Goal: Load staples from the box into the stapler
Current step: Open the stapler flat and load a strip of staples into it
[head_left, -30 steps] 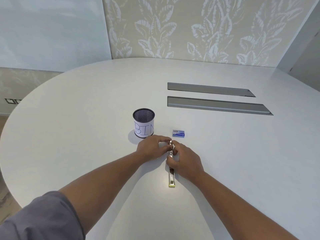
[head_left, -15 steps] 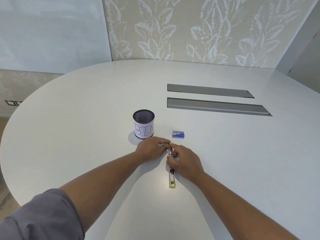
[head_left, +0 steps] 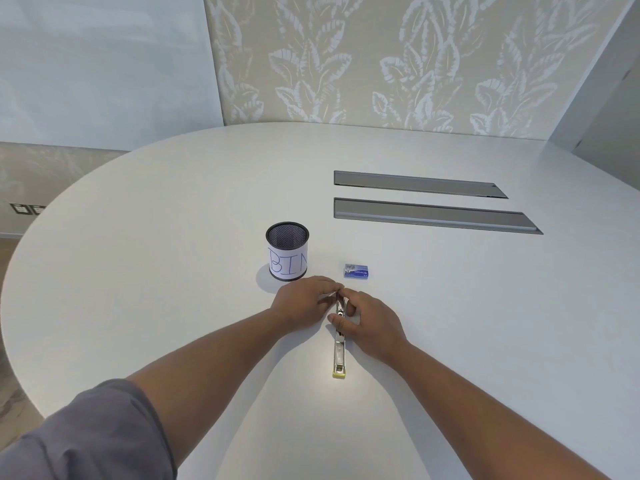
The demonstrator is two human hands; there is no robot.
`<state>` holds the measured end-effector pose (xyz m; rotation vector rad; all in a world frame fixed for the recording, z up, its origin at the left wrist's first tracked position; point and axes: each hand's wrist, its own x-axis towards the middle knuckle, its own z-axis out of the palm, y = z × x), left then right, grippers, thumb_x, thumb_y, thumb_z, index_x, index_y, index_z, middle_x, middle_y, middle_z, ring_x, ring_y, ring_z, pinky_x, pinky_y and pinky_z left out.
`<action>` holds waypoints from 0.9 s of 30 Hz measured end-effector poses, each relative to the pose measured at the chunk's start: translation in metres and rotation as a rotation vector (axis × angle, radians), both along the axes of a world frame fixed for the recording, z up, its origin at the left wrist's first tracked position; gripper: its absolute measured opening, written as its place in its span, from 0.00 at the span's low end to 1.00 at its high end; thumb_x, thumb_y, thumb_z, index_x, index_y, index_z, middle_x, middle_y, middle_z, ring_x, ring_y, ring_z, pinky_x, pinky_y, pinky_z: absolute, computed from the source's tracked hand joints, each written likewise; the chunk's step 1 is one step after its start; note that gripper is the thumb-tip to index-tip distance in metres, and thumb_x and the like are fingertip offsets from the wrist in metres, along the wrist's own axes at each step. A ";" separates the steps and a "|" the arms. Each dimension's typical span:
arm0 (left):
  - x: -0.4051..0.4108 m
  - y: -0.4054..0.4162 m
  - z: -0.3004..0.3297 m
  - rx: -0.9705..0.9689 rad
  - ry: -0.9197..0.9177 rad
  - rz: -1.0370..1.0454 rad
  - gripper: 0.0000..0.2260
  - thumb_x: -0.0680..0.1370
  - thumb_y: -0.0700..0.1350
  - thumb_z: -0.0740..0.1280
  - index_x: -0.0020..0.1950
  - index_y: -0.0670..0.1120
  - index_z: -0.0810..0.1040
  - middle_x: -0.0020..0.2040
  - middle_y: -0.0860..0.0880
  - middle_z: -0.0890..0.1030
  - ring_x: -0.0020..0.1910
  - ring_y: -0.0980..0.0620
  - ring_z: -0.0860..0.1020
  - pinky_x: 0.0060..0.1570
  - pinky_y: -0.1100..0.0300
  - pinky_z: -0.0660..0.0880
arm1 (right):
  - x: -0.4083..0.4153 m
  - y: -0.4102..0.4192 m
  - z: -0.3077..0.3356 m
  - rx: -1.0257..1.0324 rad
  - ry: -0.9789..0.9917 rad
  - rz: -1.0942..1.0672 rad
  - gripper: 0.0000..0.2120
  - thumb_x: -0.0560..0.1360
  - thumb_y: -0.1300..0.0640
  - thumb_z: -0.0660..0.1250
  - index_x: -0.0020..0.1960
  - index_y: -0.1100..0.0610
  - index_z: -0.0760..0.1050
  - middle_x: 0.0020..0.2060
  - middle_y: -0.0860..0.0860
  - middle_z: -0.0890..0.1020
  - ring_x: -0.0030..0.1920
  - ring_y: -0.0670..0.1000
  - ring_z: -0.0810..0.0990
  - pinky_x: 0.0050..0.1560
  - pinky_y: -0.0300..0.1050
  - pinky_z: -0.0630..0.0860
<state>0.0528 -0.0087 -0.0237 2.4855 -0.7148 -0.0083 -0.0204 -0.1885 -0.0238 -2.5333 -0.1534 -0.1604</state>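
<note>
A long metal stapler point(head_left: 339, 351) lies opened flat on the white table point(head_left: 138, 271), its yellow end toward me. My left hand point(head_left: 301, 303) pinches the stapler's far end with its fingertips. My right hand point(head_left: 370, 327) grips the middle of the stapler from the right, thumb across it. A small blue staple box point(head_left: 356, 271) rests closed on the table just beyond my hands, touched by neither. The part of the stapler under my fingers is hidden.
A black mesh cup point(head_left: 287, 251) with a paper label reading BIN stands left of the staple box. Two grey cable-slot covers point(head_left: 426, 209) are set into the table farther back right. A patterned wall rises behind the table.
Both hands have stayed on the stapler, with only small shifts of the fingers at its far end. The box and the cup have not moved.
</note>
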 end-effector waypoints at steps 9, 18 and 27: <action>-0.002 0.001 0.001 0.033 -0.026 -0.027 0.14 0.81 0.54 0.62 0.66 0.64 0.78 0.67 0.64 0.77 0.64 0.62 0.75 0.57 0.60 0.75 | -0.003 -0.001 -0.002 0.089 -0.001 -0.023 0.15 0.71 0.36 0.67 0.54 0.41 0.73 0.44 0.40 0.79 0.47 0.40 0.77 0.45 0.41 0.73; -0.007 0.000 0.002 0.055 -0.107 -0.049 0.15 0.83 0.55 0.59 0.68 0.62 0.77 0.68 0.64 0.76 0.65 0.60 0.76 0.57 0.58 0.76 | -0.010 0.002 -0.004 0.103 -0.109 0.008 0.13 0.73 0.42 0.69 0.54 0.44 0.72 0.51 0.37 0.74 0.47 0.39 0.71 0.45 0.42 0.68; -0.007 0.000 0.002 0.064 -0.146 -0.086 0.15 0.83 0.54 0.59 0.67 0.62 0.77 0.68 0.64 0.76 0.63 0.59 0.77 0.52 0.58 0.78 | -0.016 0.007 -0.003 0.059 -0.119 0.031 0.14 0.77 0.49 0.69 0.61 0.48 0.73 0.47 0.43 0.76 0.46 0.43 0.72 0.47 0.45 0.73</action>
